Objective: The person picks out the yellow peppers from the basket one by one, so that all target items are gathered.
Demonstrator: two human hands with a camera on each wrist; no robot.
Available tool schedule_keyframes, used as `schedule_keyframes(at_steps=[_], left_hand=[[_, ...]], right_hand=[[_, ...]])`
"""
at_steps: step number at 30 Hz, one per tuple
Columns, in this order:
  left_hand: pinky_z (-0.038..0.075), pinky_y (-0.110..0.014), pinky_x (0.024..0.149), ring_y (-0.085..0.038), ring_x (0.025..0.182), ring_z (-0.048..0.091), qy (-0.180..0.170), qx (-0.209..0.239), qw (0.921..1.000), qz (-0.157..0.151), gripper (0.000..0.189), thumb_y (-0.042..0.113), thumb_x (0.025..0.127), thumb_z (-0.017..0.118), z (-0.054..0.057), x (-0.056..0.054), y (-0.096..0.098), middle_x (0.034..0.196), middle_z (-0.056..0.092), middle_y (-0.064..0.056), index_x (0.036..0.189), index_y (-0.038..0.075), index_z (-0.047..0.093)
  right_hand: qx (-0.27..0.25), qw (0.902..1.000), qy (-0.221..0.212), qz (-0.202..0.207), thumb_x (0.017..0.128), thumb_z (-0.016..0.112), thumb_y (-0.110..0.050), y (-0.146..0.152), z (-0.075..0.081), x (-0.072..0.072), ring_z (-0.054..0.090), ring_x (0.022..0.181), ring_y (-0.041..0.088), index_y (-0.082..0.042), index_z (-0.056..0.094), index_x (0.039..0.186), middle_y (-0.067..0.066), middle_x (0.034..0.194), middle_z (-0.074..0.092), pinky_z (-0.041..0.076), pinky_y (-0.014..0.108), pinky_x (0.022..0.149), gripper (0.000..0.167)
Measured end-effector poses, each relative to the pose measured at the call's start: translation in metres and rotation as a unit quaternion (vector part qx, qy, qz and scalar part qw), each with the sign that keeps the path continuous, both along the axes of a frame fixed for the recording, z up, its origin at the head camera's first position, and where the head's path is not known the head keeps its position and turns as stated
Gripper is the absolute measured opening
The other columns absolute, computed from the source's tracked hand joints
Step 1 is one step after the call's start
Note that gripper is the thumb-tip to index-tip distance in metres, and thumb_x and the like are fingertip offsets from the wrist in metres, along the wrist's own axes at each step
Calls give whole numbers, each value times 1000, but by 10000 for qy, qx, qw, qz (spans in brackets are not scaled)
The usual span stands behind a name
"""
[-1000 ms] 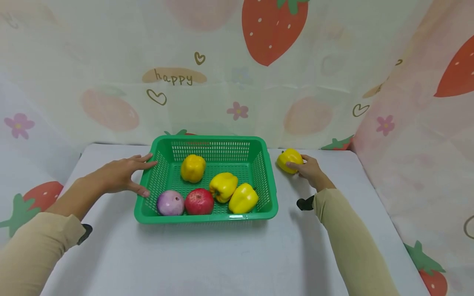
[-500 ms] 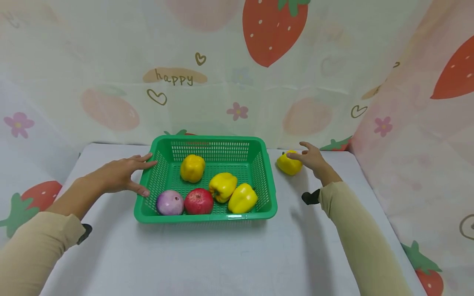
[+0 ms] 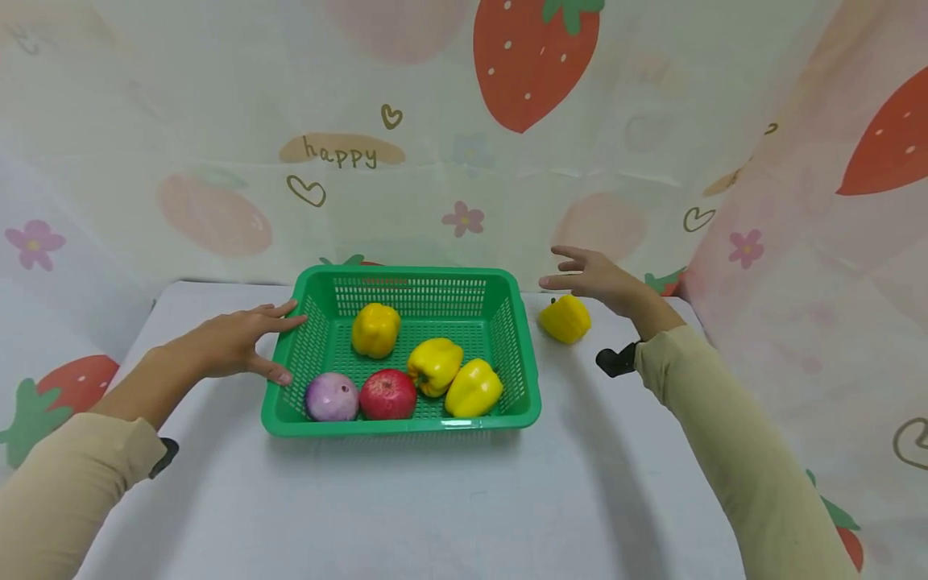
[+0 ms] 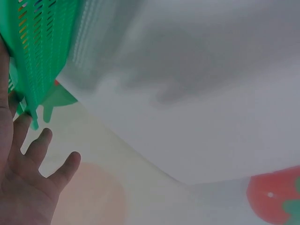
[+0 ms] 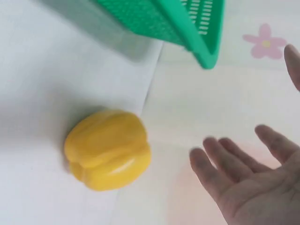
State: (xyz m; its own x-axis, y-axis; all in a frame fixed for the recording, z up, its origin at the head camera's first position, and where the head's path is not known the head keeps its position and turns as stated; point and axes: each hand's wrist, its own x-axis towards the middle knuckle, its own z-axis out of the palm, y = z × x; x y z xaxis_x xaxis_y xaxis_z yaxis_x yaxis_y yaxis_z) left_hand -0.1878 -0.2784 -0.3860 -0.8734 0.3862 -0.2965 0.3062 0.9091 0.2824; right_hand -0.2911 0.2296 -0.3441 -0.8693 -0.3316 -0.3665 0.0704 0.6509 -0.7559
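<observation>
My left hand [image 3: 239, 342] rests on the left rim of a green plastic basket [image 3: 399, 428], fingers spread and fairly straight. Above and behind a yellow bell pepper [image 3: 565, 320], my right hand [image 3: 598, 280] is raised with its fingers extended, holding nothing. That pepper lies on its side on the table, right of the basket. Inside the basket sit a yellow pepper [image 3: 375, 331] toward the back, two more yellow peppers toward the front right, a red pomegranate [image 3: 388, 395] and a round purple vegetable [image 3: 332, 397]. The right wrist view shows a gap between the pepper [image 5: 110, 150] and my fingers.
A white cloth covers the table [image 3: 435, 507]. Behind it hangs a curtain [image 3: 420, 193] printed with strawberries, flowers and hearts, which continues along both sides. The basket stands close to the table's back edge.
My right hand has let go of the yellow pepper on the table, then lifted up and back from it with fingers straightening. The left hand has stayed on the basket rim.
</observation>
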Motion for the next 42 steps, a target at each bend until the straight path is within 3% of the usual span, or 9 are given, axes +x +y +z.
schedule_keyframes(at_steps=[5,9,13,17,27,32,38,42], left_hand=[[32,-78,98,-56,140,26,-26,30,10000,6,102,59,71,80,0,0,0,160,26,-23,152,10,40],[30,-78,99,-55,141,25,-17,43,10000,8,102,59,71,81,-1,0,0,160,26,-22,151,10,41],[28,-79,99,-54,142,24,8,54,10000,11,102,59,71,81,-1,0,-1,160,27,-22,151,11,41],[29,-79,98,-53,142,24,30,70,10000,1,102,59,70,81,-1,-1,0,160,27,-22,151,11,42],[29,-79,98,-54,141,24,44,81,10000,-8,102,59,70,81,0,1,0,159,27,-22,151,10,42],[30,-79,98,-54,142,24,75,94,9999,-18,102,59,70,81,-1,0,-1,159,28,-22,150,10,43],[30,-78,98,-53,142,23,86,110,9999,-10,103,60,69,81,-2,0,-1,160,27,-22,151,11,43],[31,-78,98,-53,142,23,82,128,9999,8,103,60,69,81,-1,1,-1,160,27,-22,151,11,43]], right_hand=[[-213,9976,-211,622,93,70,-39,-17,9,2,39,141,35,-19,23,159,15,160,31,34,51,115,84],[-357,9931,-487,1003,92,72,-35,-31,10,5,34,145,31,-26,24,159,7,161,30,29,53,118,83],[-353,9829,-920,1556,90,76,-31,-44,4,7,26,149,31,-24,21,160,8,164,23,22,55,120,89],[-261,9725,-1190,1984,88,77,-28,-53,-1,10,26,149,30,-17,26,158,7,164,24,25,50,120,87],[-197,9564,-1654,2399,88,78,-24,-72,-14,11,32,147,30,-14,34,155,6,160,33,38,42,114,80],[-135,9501,-1782,2557,89,77,-21,-80,-20,13,33,146,32,-10,38,152,5,158,36,38,40,114,75],[-128,9466,-2084,2456,89,76,-19,-88,-29,17,32,146,32,-7,42,150,11,159,36,38,44,114,71],[47,9450,-2239,2384,88,77,-21,-95,-35,18,39,142,26,-10,49,146,6,154,44,43,48,110,66]])
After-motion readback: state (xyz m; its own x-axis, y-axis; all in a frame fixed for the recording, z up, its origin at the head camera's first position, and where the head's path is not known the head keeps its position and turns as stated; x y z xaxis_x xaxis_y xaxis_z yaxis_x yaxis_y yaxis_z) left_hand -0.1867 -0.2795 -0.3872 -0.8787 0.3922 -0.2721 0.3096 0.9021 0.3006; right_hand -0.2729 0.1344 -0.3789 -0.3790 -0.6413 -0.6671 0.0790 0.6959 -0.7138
